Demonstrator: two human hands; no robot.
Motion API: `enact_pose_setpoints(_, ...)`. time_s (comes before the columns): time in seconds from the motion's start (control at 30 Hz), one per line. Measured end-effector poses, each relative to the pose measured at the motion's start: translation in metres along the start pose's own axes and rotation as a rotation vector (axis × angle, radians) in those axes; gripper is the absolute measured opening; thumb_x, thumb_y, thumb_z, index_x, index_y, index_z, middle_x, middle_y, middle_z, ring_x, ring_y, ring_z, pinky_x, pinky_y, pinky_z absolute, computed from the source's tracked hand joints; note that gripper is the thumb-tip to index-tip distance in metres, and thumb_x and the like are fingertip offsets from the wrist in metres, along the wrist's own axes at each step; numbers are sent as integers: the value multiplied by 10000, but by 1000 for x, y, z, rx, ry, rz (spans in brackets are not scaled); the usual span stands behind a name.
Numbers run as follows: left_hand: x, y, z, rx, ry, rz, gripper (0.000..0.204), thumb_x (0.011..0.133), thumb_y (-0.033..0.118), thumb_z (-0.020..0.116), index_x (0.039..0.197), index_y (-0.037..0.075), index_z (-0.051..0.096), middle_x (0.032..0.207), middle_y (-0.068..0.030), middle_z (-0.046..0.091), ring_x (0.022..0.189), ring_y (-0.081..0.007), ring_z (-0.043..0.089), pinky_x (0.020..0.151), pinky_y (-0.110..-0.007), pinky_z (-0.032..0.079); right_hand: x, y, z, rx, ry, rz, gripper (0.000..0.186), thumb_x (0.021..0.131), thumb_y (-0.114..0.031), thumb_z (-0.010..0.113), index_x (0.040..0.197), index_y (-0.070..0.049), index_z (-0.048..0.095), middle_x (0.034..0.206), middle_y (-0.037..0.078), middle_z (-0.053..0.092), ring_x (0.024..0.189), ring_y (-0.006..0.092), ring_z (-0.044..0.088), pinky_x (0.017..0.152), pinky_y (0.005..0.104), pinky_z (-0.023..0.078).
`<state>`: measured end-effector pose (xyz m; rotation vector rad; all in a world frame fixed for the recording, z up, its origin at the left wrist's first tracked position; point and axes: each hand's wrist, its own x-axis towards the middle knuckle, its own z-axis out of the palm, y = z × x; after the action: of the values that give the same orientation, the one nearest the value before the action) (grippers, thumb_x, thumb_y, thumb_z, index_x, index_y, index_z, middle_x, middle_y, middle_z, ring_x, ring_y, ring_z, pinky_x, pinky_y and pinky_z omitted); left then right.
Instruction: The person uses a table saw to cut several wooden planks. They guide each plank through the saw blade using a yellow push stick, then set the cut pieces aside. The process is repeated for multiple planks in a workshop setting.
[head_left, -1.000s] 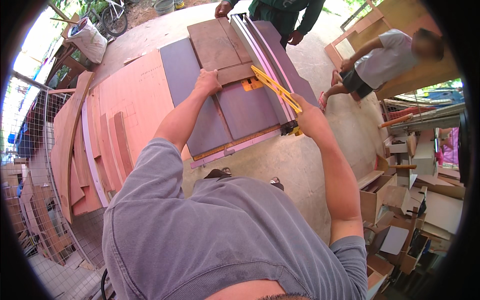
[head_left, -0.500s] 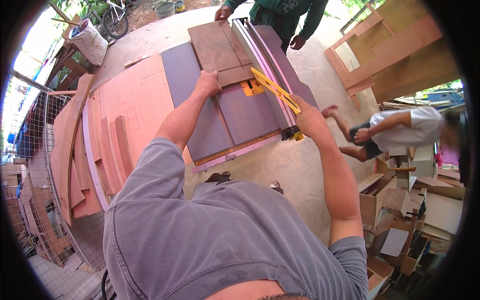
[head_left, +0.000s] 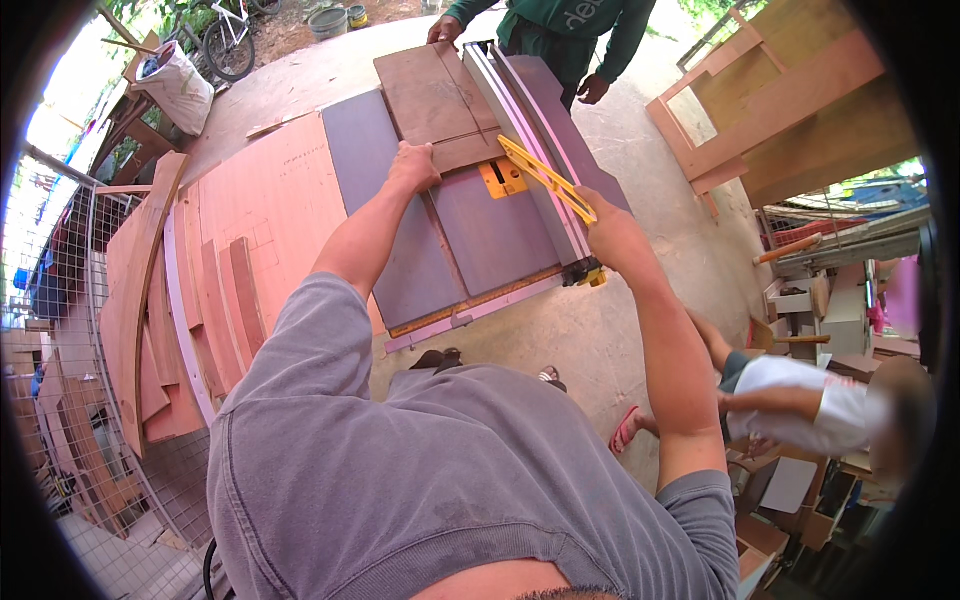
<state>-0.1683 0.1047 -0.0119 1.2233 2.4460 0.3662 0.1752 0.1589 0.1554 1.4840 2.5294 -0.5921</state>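
Note:
My left hand [head_left: 412,165] grips the near left corner of a brown board [head_left: 430,95] lying on a grey table saw top [head_left: 375,230]. My right hand [head_left: 608,222] holds a long yellow push stick [head_left: 550,175], angled so its tip meets the board's near right corner. Just beyond that stick runs a metal fence [head_left: 495,80] along the saw's right side. A yellow insert plate [head_left: 503,179] with a dark slot shows below the board. A co-worker's hand [head_left: 443,30] is at the board's far left corner.
A pink plywood sheet [head_left: 255,170] with wood strips adjoins the left, beside a wire mesh fence [head_left: 60,250]. A person in green [head_left: 555,25] stands opposite. Another person [head_left: 790,398] walks close by my right arm. Panels [head_left: 760,100] lean at right; cabinet parts [head_left: 795,490] crowd below.
The person in the white shirt has moved from beyond the table's right side down past my right arm. My hands, the board and the push stick look almost unmoved.

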Motion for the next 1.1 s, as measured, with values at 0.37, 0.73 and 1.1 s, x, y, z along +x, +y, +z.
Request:
enact_pose_setpoints(0.37, 30, -14, 7, 67, 27, 38, 650, 778, 234, 736, 1400, 97, 612, 1240, -309, 647, 1266, -424, 570, 1034, -440, 525, 14, -10, 0, 0, 10, -19, 633, 928, -12, 485, 1523, -226, 462, 1066, 266, 711, 1008, 426, 695, 873, 519, 529)
enact_pose_setpoints(0.73, 59, -29, -6, 112, -3, -60, 671, 853, 180, 639, 1513, 147, 522, 1359, -282, 597, 1335, -383, 548, 1078, -436, 504, 70, -29, -1, 47, 44, -91, 707, 892, 10, 423, 1544, -264, 451, 1065, 267, 714, 748, 370, 714, 648, 460, 588)
enact_pose_setpoints(1.1, 27, -119, -41, 219, -7, -126, 737, 877, 123, 624, 1576, 230, 416, 1470, -232, 506, 1326, -382, 570, 1120, -439, 476, 83, -67, -56, 347, 27, 29, 605, 957, -73, 495, 1538, -241, 460, 1131, 255, 717, 1034, 392, 711, 898, 485, 550)
